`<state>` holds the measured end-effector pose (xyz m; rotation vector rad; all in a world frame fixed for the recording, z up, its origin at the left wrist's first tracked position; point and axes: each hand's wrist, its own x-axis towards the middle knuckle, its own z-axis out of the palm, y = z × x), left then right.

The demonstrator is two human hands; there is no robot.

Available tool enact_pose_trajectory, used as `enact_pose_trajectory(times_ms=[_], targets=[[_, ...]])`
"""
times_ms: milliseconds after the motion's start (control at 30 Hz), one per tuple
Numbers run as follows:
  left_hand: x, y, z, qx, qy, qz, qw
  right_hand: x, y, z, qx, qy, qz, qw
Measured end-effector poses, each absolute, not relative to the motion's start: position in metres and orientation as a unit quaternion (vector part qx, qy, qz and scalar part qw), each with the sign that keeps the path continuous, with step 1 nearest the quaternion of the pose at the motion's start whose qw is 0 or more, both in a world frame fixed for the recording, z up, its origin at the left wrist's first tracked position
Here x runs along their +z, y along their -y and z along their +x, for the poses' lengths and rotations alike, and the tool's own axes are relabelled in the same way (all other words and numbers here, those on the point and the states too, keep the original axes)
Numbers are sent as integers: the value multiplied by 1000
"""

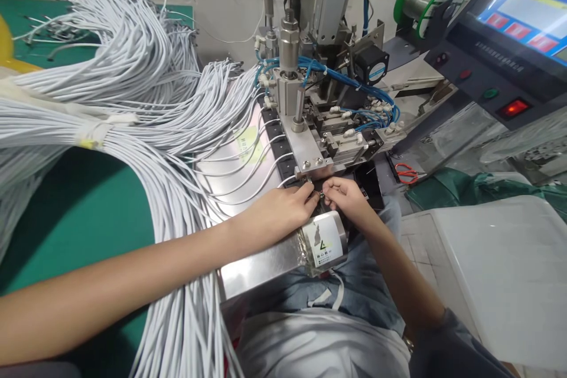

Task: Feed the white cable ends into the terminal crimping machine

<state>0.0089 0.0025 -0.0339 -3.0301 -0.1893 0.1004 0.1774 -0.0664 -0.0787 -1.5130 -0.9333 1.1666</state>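
Left forearm [163, 269] spans white cables [172, 195]; left hand [287, 208], right hand [346, 196] curled close, hold unclear

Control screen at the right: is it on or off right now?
On. The control screen is lit, showing blue with red and yellow blocks, and the red switch below it glows.

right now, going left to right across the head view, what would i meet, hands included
Yellow object at the left edge → pale tie around the white cables → left hand → right hand → green-flanged wire spool → lit screen.
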Motion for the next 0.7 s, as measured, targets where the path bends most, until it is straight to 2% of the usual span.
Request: enact_pose_trajectory(times_ms=[267,433,567,700], targets=[[-34,-1,8,30,69,-996,40,-79,66,176,485,374,-643,460],[-35,0,8,16,75,-996,54,-84,69,171,468,399,-615,493],[-23,4,5,23,83,-995,55,-95,70,169,473,407,-589,513],[-8,11,2,62,133,-988,54,-99,66,174,442,455,-597,492]])
